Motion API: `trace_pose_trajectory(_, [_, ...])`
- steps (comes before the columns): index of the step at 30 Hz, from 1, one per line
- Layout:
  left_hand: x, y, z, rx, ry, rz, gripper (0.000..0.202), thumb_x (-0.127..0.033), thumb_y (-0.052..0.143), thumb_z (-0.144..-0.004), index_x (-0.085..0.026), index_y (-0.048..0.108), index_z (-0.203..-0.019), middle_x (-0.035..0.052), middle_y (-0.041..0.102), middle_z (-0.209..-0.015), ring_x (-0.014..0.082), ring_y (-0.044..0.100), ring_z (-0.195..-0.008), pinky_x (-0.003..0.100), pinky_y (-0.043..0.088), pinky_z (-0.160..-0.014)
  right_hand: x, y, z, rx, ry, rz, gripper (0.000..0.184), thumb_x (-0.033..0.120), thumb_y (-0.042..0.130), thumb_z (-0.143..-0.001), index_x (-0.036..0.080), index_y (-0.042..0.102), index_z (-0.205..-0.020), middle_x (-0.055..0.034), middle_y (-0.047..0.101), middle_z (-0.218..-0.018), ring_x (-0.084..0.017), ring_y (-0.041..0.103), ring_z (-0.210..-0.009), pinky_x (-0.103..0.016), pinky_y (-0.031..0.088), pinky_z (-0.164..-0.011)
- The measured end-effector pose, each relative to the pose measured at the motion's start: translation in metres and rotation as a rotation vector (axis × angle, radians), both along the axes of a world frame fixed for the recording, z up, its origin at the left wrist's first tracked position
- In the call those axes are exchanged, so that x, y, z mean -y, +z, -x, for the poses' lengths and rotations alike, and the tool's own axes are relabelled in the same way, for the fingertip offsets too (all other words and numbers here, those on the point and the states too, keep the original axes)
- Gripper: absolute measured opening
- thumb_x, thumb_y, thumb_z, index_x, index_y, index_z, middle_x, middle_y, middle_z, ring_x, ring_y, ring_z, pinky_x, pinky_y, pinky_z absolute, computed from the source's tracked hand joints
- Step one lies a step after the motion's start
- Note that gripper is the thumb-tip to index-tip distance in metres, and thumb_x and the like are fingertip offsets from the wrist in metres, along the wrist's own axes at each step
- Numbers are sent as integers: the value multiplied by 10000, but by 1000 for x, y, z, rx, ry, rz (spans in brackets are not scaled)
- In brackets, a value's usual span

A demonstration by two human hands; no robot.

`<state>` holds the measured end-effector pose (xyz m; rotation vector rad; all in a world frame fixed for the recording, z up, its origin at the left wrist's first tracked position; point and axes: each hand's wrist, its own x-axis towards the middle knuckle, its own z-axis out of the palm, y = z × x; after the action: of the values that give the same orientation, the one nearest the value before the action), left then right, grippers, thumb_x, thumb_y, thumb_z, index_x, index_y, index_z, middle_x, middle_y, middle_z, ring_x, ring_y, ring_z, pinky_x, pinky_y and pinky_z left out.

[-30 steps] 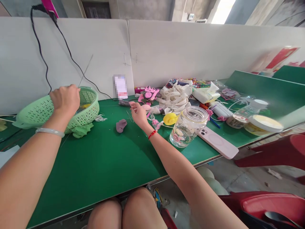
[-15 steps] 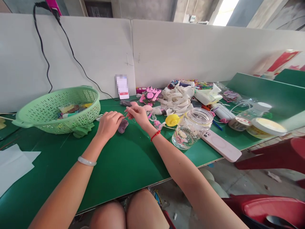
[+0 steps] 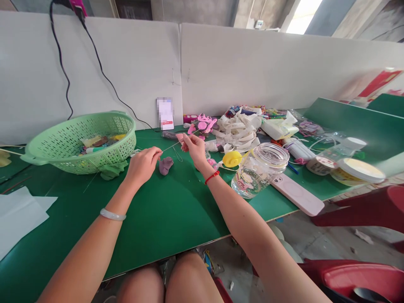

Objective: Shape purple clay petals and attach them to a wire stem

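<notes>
My left hand (image 3: 142, 165) is closed in a pinch on the near end of a thin metal wire (image 3: 170, 147). My right hand (image 3: 195, 148) pinches the wire's far end together with a small pink piece (image 3: 180, 137). Both hands hover just above the green table (image 3: 151, 219). A small purple lump (image 3: 165, 165) lies on the table between and just below them. A bent wire loop (image 3: 177, 155) lies beside it.
A light green perforated basket (image 3: 80, 142) with scraps stands at left, green cloth (image 3: 112, 170) under its rim. A glass jar (image 3: 260, 169), yellow cap (image 3: 232, 158), pink phone (image 3: 298, 194), white tape loops (image 3: 236, 128), pink cutouts (image 3: 202, 124) and tubs (image 3: 356, 170) crowd the right. White paper (image 3: 19, 214) lies at left.
My left hand left the basket with the wire and came to the middle of the table. Both hands now hold the wire, and my right hand has lifted slightly.
</notes>
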<state>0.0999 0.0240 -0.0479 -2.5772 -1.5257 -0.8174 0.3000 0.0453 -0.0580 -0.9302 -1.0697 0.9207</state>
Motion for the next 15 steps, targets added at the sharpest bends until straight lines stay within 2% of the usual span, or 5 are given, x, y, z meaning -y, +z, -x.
trace_pose_trajectory(8, [3,5,2,-47,104,27,253,-276,486,-1031,-217,721,-1107,73,807,-1040,273,742,-940,325,461,-682,-3,-2,-4,-26,-42,13,451,542,722,-881,194,594,-624,41,553,-549,-75,495,-521,-216,432,-544])
trace_pose_trajectory(15, [-1,3,10,-112,141,-53,283,-310,463,-1033,-221,730,-1065,112,793,-942,279,737,-858,316,436,-615,-3,1,-8,-29,-73,26,441,531,716,-886,189,613,-627,43,545,-542,-74,488,-518,-222,423,-540])
